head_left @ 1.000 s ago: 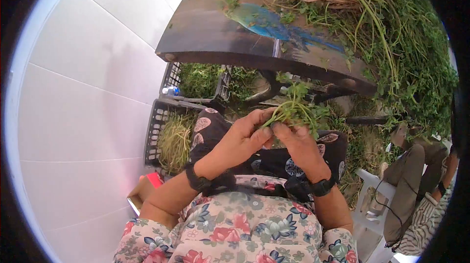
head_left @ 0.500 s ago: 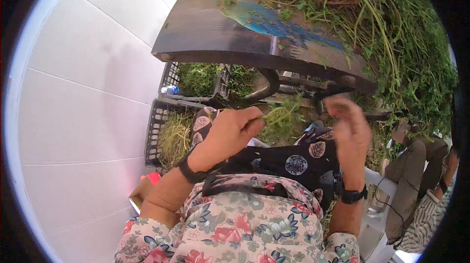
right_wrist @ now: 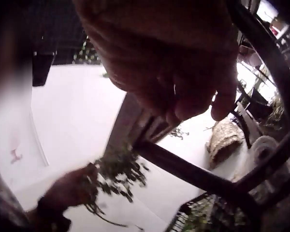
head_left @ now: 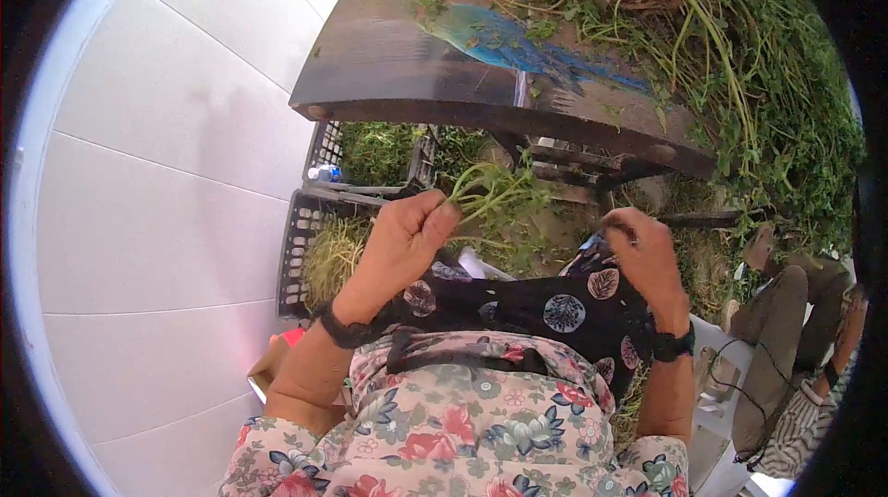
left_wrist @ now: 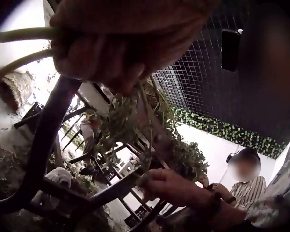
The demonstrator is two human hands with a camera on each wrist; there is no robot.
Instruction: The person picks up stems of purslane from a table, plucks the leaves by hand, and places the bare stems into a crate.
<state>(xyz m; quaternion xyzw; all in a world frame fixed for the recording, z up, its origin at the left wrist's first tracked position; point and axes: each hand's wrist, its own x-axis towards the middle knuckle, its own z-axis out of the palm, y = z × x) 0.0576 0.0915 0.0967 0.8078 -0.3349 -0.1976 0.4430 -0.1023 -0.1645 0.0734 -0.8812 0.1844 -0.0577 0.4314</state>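
Note:
My left hand (head_left: 407,229) grips a small bunch of leafy green stems (head_left: 499,187) between thumb and curled fingers, above my lap at the left. The leafy ends point right, towards the table's underside. In the left wrist view, bare stem ends (left_wrist: 24,35) stick out on one side of the fist and leaves (left_wrist: 123,121) hang on the other. Apart from the bunch, my right hand (head_left: 647,257) hovers over the right knee. Its fingers (right_wrist: 188,96) bend loosely, with nothing seen in them in the right wrist view.
A dark table (head_left: 370,62) with a painted blue bird carries a large heap of greens (head_left: 768,99) overhanging its right edge. Black crates (head_left: 292,261) with cut stems (head_left: 328,261) stand at the left by a white wall (head_left: 166,220). Another person (head_left: 768,349) sits at the right.
Both hands were together at the bunch a second ago. My right hand has moved off to the right, then dropped slightly; my left hand has carried the bunch leftwards.

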